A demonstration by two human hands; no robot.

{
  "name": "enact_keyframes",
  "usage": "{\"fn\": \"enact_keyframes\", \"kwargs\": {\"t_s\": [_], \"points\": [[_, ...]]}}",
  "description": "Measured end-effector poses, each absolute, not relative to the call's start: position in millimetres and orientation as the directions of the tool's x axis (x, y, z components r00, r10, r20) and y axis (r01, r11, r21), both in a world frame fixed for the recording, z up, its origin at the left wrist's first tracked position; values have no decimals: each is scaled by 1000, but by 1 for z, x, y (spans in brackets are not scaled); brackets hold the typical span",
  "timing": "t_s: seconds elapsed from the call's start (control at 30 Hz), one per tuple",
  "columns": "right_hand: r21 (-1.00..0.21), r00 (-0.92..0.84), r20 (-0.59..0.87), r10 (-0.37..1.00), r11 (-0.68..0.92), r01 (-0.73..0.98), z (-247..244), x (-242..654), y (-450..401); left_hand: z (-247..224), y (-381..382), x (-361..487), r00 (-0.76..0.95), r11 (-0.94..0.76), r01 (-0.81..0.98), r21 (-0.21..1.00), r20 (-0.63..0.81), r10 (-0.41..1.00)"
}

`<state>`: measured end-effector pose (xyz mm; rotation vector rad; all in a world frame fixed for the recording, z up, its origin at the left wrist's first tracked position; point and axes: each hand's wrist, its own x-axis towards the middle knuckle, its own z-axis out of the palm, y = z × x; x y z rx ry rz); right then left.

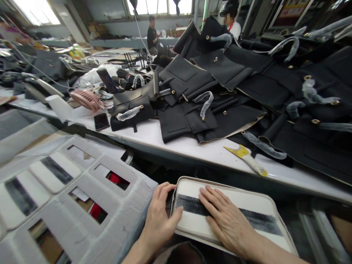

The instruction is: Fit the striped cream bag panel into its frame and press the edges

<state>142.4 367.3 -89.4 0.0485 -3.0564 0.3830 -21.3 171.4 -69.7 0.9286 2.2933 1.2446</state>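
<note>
A rounded, off-white bag panel (189,189) with a rough dark stripe across it lies in front of me, apparently at lap height. Its edge looks thick, and I cannot tell whether it is one piece or several stacked. My left hand (161,212) grips its left end, thumb on the top face and fingers curled at the edge. Flat on the middle of the panel rests my right hand (227,216), fingers stretched out over the dark stripe. What lies beneath the panel is hidden.
To the left, a grey padded box top (115,209) with cut-out windows carries similar striped panels (56,171). Black leather bag pieces (187,117) heap on the white bench (148,134), with a yellow-handled brush (247,159), a phone (101,121) and a pink fan (86,99). People sit farther back.
</note>
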Motion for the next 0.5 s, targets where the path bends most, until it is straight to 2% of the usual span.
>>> {"fn": "enact_keyframes", "kwargs": {"t_s": [0.03, 0.1, 0.17, 0.27, 0.37, 0.43, 0.5], "points": [[-329, -998, 55, 9, 944, -10, -88, 143, 368, -62, 181, -20, -623, 336, 524, 783, 83, 778], [-521, -995, 56, 79, 852, 38, -84, 143, 369, -49, 203, -16, -357, 165, 703, 692, 142, 923], [-716, -983, 61, 171, 694, 76, -80, 143, 371, -44, 225, -8, -120, 43, 770, 637, 79, 990], [-930, -918, 25, 395, 345, 123, -75, 143, 376, -48, 249, 1, 1, 31, 831, 555, -57, 998], [-999, -811, -36, 583, -17, 32, -65, 149, 391, -51, 261, 4, 62, -2, 887, 462, -115, 991], [-998, -713, -19, 701, -58, -30, -59, 161, 410, -48, 267, 5, 111, -49, 914, 404, -130, 985], [-1000, -502, 11, 865, 5, -13, -60, 182, 435, -43, 273, 8, 140, -75, 927, 366, -153, 978]]}}
